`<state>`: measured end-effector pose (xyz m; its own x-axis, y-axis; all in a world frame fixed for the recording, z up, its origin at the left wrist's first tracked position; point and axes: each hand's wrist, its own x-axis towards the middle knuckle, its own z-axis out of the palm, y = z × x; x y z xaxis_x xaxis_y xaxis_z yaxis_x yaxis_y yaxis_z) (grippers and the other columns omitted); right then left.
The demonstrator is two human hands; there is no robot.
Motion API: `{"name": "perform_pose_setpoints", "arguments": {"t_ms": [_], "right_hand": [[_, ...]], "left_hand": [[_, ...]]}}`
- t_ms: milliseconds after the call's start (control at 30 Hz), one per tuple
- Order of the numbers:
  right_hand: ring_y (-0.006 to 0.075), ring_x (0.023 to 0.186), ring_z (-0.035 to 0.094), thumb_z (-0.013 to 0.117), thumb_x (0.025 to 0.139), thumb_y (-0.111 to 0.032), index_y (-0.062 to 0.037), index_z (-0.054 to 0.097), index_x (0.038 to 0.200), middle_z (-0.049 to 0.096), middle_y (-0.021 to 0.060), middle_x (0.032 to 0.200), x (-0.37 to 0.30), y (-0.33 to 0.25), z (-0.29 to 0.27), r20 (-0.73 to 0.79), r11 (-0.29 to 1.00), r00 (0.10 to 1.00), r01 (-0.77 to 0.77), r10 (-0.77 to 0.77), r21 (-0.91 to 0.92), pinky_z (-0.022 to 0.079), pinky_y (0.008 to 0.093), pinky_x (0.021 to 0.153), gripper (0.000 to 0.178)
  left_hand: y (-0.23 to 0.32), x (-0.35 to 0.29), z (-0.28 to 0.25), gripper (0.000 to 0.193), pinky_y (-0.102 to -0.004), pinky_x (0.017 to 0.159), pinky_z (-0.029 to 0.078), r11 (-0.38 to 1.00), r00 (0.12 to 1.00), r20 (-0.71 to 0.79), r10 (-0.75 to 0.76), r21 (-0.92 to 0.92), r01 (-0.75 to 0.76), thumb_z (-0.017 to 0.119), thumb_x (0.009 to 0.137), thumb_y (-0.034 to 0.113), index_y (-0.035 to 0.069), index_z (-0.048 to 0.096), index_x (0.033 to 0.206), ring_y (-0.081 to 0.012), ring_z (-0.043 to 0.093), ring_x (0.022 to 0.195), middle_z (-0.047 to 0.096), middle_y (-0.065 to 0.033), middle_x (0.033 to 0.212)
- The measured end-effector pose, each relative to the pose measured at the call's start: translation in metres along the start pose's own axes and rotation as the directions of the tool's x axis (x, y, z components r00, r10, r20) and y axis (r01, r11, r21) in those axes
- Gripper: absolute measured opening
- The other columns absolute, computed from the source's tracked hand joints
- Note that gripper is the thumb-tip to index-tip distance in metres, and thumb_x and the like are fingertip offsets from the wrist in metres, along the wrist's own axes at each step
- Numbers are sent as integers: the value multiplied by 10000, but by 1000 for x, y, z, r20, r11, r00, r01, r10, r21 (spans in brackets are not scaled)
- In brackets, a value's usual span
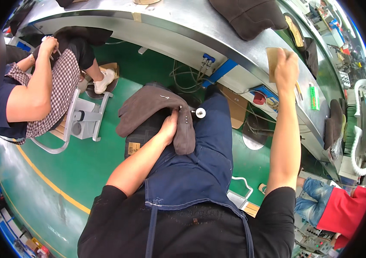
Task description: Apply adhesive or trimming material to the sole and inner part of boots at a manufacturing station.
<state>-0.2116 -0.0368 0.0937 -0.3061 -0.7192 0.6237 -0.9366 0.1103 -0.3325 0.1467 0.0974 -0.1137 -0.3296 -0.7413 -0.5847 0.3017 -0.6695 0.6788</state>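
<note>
My left hand (pixel 169 127) is closed on the edge of a grey-brown suede boot upper (pixel 148 103) draped over my lap. The upper has a row of small eyelets and a short white mark. Just beside it is a white round piece (pixel 200 112) with a dark centre. Out to the right, over the metal bench (pixel 183 23), my right hand (pixel 287 71) grips a flat tan rectangular piece (pixel 272 62) by its side; its material is unclear. Another dark brown suede upper (pixel 251 17) lies on the bench beyond that hand.
A green and white small box (pixel 313 96) rests on the bench near my right forearm. Cables (pixel 187 79) hang below the bench. A seated person in a checked apron (pixel 56 86) is at my left; another in a red top (pixel 342 208) is at the lower right.
</note>
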Motion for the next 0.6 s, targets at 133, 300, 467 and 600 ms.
{"name": "perform_pose_setpoints", "arguments": {"t_ms": [133,300,467,600], "right_hand": [[175,643,575,491,1102,-417,-76,619,887,617,66,745,-98,-30,-31,549,336,730,-679,408,653,470,331,607,423],[167,579,538,514,1077,-554,-84,593,872,512,8,651,-237,-103,15,930,-50,220,-968,293,245,455,323,559,518],[102,777,560,477,1123,-465,-54,678,985,647,-1,897,-286,-128,40,839,-22,443,-881,315,473,495,275,762,478],[112,851,593,474,1121,-475,-42,678,1068,669,22,958,-304,-109,54,825,54,502,-861,261,506,507,276,827,481]], "left_hand": [[5,-3,2,763,-391,1035,516,999,999,-7,-36,-17,36,355,1080,667,7,596,1376,-218,649,1184,675,-114,1295],[-6,3,0,741,-382,1048,512,999,998,42,-51,2,51,336,1101,625,-12,574,1397,-219,650,1194,672,-119,1303],[-9,-9,15,666,-375,1043,506,994,1000,5,15,111,-16,330,1124,550,-9,576,1390,-215,642,1185,660,-125,1317],[-4,-10,24,552,-371,1035,502,983,995,32,94,153,-97,369,1131,420,-9,514,1447,-199,618,1201,622,-126,1358]]}}
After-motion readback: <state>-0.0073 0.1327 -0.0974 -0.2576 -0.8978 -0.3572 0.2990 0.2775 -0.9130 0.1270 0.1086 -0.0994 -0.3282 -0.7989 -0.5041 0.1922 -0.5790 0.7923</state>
